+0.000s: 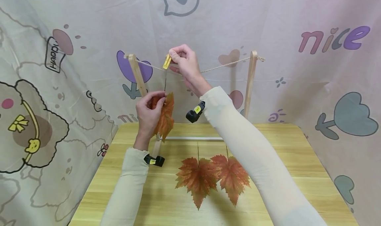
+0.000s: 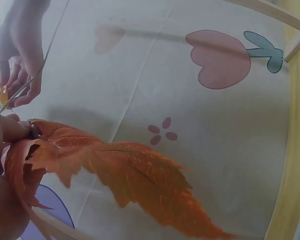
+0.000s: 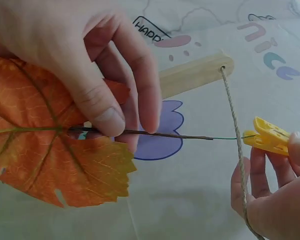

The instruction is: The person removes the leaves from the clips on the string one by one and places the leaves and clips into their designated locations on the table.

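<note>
My left hand [image 1: 148, 112] pinches the stem of an orange artificial maple leaf [image 1: 166, 120] between thumb and fingers, close to the blade; the leaf hangs below. Higher up, my right hand [image 1: 187, 62] grips a yellow clothespin [image 1: 167, 61] beside a thin twine [image 1: 229, 65]. In the right wrist view, the dark stem [image 3: 175, 135] ends in a thin green wire that crosses the twine and reaches the nose of the clothespin [image 3: 270, 137]. Whether the clothespin bites on the wire or the twine I cannot tell. The left wrist view shows the leaf [image 2: 115, 160] from the side.
Wooden posts [image 1: 251, 83] hold the twine at both ends. A white rod [image 1: 193, 138] runs low between them. Two more maple leaves [image 1: 197, 176] [image 1: 230, 176] lie on the wooden table [image 1: 104, 193]. A printed cloth [image 1: 282, 7] hangs behind.
</note>
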`<action>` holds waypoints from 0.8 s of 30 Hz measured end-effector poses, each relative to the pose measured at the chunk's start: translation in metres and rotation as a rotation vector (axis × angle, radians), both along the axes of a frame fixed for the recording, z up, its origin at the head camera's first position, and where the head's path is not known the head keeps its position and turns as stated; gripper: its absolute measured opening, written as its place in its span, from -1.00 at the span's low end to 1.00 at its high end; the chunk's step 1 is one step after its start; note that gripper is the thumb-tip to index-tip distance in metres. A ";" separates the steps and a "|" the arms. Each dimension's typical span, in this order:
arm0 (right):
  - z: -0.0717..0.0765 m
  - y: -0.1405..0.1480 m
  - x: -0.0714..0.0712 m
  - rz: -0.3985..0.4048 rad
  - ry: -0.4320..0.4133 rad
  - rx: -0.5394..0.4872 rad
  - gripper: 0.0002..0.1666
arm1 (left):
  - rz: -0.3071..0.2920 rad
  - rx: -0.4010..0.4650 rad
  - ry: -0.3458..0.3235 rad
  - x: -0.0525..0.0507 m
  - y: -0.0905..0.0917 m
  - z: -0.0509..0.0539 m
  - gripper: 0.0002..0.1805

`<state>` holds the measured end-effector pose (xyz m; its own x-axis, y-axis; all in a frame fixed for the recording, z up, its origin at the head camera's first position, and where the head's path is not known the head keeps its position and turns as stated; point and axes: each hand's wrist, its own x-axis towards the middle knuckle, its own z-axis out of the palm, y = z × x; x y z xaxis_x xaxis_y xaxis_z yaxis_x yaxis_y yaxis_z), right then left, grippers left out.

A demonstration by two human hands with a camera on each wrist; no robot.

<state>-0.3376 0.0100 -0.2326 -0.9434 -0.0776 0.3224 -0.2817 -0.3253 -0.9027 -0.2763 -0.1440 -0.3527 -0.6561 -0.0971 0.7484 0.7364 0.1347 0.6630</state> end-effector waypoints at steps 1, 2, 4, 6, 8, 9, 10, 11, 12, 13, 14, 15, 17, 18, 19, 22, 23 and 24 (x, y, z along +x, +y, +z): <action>0.000 0.000 0.000 0.000 -0.010 -0.019 -0.92 | 0.002 -0.002 -0.004 0.004 0.001 0.001 -0.81; 0.000 0.001 0.000 -0.002 -0.017 -0.035 -0.92 | 0.003 -0.005 -0.010 0.007 0.001 0.003 -0.81; 0.000 0.002 0.001 0.000 -0.038 -0.070 -0.92 | 0.007 -0.013 -0.021 0.016 0.003 0.006 -0.80; 0.000 0.003 0.000 0.002 -0.047 -0.102 -0.91 | 0.003 -0.011 -0.032 0.021 0.002 0.005 -0.80; 0.000 0.003 0.000 0.007 -0.052 -0.128 -0.90 | 0.008 -0.015 -0.042 0.025 0.001 0.002 -0.80; 0.000 0.003 0.000 0.013 -0.053 -0.134 -0.90 | 0.012 -0.017 -0.050 0.026 0.000 0.000 -0.80; 0.000 0.004 0.000 0.018 -0.050 -0.135 -0.91 | 0.018 -0.018 -0.058 0.028 -0.001 -0.001 -0.80; 0.000 0.004 0.000 0.025 -0.050 -0.135 -0.92 | 0.019 -0.015 -0.066 0.029 -0.002 -0.003 -0.80; 0.000 0.004 -0.001 0.035 -0.047 -0.133 -0.92 | 0.028 -0.023 -0.075 0.031 -0.003 -0.004 -0.80; -0.001 0.005 -0.001 0.044 -0.039 -0.128 -0.92 | 0.034 -0.029 -0.087 0.032 -0.004 -0.006 -0.79; -0.001 0.006 -0.001 0.053 -0.032 -0.123 -0.90 | 0.037 -0.034 -0.099 0.033 -0.004 -0.008 -0.78; -0.002 0.006 -0.001 0.061 -0.024 -0.119 -0.89 | 0.039 -0.042 -0.110 0.034 -0.005 -0.010 -0.77; -0.003 0.007 -0.002 0.080 -0.006 -0.121 -0.88 | 0.041 -0.053 -0.130 0.036 -0.006 -0.014 -0.76; -0.004 0.008 -0.002 0.088 0.007 -0.120 -0.89 | 0.046 -0.061 -0.140 0.037 -0.007 -0.016 -0.75; -0.005 0.008 -0.002 0.092 0.022 -0.118 -0.90 | 0.047 -0.064 -0.147 0.038 -0.007 -0.017 -0.74; -0.007 0.008 -0.002 0.098 0.069 -0.095 -0.96 | 0.058 -0.066 -0.164 0.040 -0.008 -0.023 -0.73; -0.007 0.008 -0.001 0.097 0.088 -0.077 -0.97 | 0.064 -0.068 -0.171 0.041 -0.009 -0.025 -0.73; -0.008 0.008 -0.001 0.096 0.108 -0.060 -0.96 | 0.068 -0.069 -0.174 0.042 -0.009 -0.026 -0.74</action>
<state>-0.3382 0.0176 -0.2404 -0.8921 -0.1430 0.4287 -0.3416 -0.4076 -0.8469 -0.2347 -0.1530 -0.3792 -0.7700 -0.0977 0.6305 0.5989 0.2298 0.7671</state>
